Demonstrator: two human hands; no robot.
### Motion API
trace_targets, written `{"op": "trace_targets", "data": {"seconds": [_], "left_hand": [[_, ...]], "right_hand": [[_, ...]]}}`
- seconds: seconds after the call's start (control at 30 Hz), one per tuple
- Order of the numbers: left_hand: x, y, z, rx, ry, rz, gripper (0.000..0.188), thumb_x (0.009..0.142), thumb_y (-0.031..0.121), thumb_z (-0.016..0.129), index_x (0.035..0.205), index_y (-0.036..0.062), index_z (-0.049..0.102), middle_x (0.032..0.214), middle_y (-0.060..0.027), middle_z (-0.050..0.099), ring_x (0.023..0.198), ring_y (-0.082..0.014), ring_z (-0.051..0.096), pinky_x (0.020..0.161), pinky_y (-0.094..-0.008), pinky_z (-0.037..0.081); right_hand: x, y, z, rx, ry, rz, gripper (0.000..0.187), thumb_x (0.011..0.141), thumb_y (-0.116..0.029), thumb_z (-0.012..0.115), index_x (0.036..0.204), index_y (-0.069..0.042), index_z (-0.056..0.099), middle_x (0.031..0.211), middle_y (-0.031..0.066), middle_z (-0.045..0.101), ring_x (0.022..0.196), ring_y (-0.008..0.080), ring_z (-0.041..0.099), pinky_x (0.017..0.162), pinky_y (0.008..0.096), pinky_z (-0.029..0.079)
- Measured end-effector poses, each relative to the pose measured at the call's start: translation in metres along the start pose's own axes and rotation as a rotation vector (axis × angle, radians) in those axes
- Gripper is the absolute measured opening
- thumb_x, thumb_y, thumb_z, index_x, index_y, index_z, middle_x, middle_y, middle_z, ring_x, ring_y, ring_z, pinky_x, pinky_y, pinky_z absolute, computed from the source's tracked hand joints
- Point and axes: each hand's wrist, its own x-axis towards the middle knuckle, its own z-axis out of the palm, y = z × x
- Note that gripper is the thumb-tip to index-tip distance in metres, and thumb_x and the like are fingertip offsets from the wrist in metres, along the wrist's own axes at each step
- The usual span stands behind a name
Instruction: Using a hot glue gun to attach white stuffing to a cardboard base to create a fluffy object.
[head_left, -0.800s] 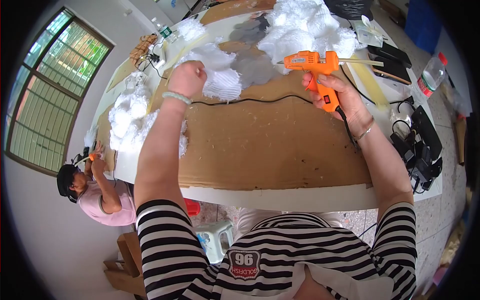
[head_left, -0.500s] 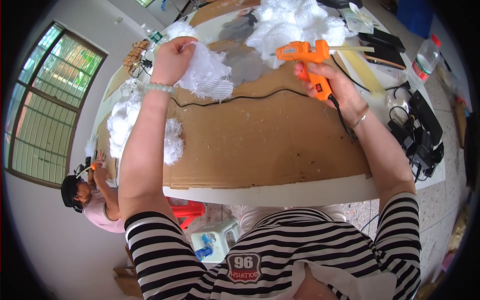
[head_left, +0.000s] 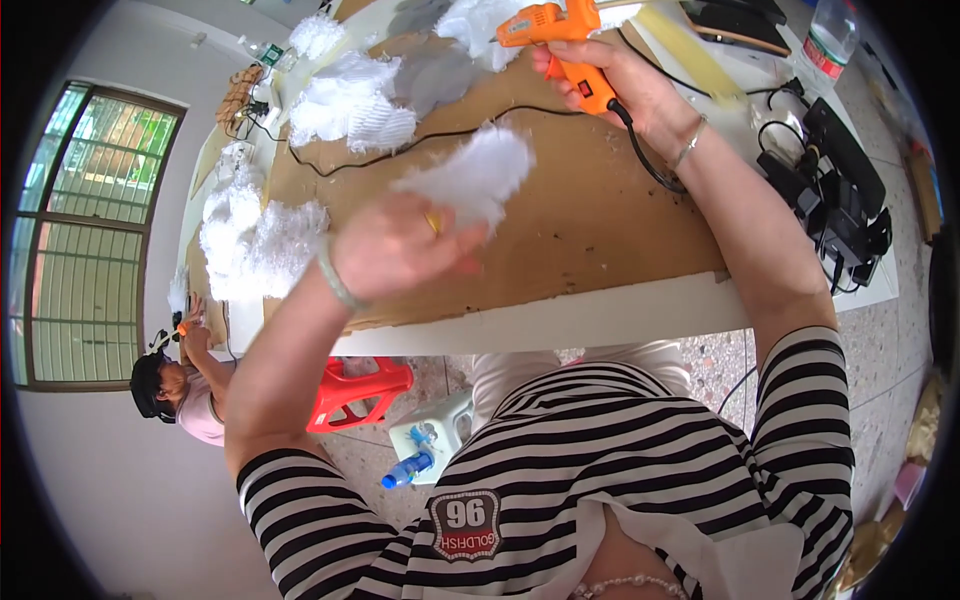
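My right hand grips an orange hot glue gun by its handle, its nozzle toward the left and a black cord trailing from the handle. Over the brown cardboard, my left hand, blurred by motion, is closed on a fluffy white piece with frayed edges. Beyond it rests a ribbed white heap of the same look. More fluffy white material is piled at the left, and another tuft lies at the far side beside the gun's tip.
Cardboard covers much of the white table. The black cord crosses it. Black adapters and plugs sit at the right, near a plastic bottle. A red stool is below. A co-worker works at the left.
My left hand has come nearer and to the right from the ribbed white heap, now with a separate white piece. The view has shifted, putting the glue gun higher in the picture.
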Motion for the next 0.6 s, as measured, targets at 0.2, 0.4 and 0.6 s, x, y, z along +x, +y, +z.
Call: {"op": "trace_targets", "data": {"seconds": [0.2, 0.4, 0.6], "left_hand": [[-0.028, 0.036, 0.005, -0.195, 0.056, -0.464, 0.041, 0.067, 0.027, 0.078, 0.100, 0.0064, 0.064, 0.072, -0.0090, 0.061, 0.068, -0.0267, 0.061, 0.062, -0.0363, 0.051], [0.018, 0.053, 0.035, -0.241, 0.350, -0.811, 0.024, 0.068, 0.016, 0.077, 0.085, 0.0038, 0.066, 0.078, -0.0113, 0.064, 0.071, -0.0297, 0.062, 0.062, -0.0374, 0.051], [0.041, 0.030, 0.076, -0.008, 0.218, -0.747, 0.015, 0.072, 0.012, 0.073, 0.082, 0.0037, 0.066, 0.080, -0.0107, 0.064, 0.074, -0.0276, 0.062, 0.061, -0.0354, 0.052]], "right_hand": [[-0.004, -0.003, 0.002, -0.032, -0.065, 0.019, 0.027, 0.088, -0.021, 0.061, 0.103, 0.001, 0.056, 0.090, 0.0055, 0.058, 0.067, 0.0099, 0.052, 0.055, 0.0219, 0.048], [-0.009, 0.002, 0.007, -0.131, -0.051, 0.084, 0.033, 0.088, -0.026, 0.059, 0.106, 0.000, 0.057, 0.088, 0.0029, 0.057, 0.064, 0.0084, 0.051, 0.051, 0.0197, 0.045], [-0.004, 0.014, -0.001, -0.073, -0.081, 0.044, 0.035, 0.087, -0.026, 0.061, 0.109, 0.000, 0.056, 0.090, 0.0032, 0.057, 0.067, 0.0083, 0.051, 0.053, 0.0200, 0.046]]}}
